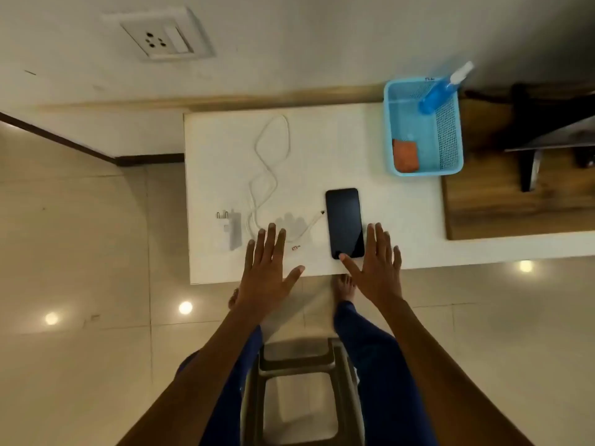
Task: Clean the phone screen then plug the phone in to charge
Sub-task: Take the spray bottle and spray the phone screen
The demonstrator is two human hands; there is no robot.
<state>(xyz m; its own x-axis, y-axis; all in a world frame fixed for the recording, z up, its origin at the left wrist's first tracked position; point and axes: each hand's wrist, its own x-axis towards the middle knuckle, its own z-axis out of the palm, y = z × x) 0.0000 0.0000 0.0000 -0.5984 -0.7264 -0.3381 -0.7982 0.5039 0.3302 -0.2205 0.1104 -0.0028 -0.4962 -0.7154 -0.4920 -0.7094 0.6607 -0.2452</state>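
A black phone [344, 220] lies screen up near the front edge of the white table [322, 149]. To its left a white charging cable [269, 175] snakes across the table, and a white plug adapter [232, 227] lies further left. My left hand [267, 272] hovers flat with fingers spread, just left of the phone and over the cable's end. My right hand [376, 268] is spread flat too, beside the phone's right edge, its thumb tip over the phone's near corner. Neither hand holds anything.
A light blue basket [394, 123] at the table's back right holds a blue spray bottle [441, 91] and an orange cloth [406, 155]. A wall socket [161, 38] sits up left. A wooden surface [489, 204] adjoins on the right. A stool [302, 397] stands between my legs.
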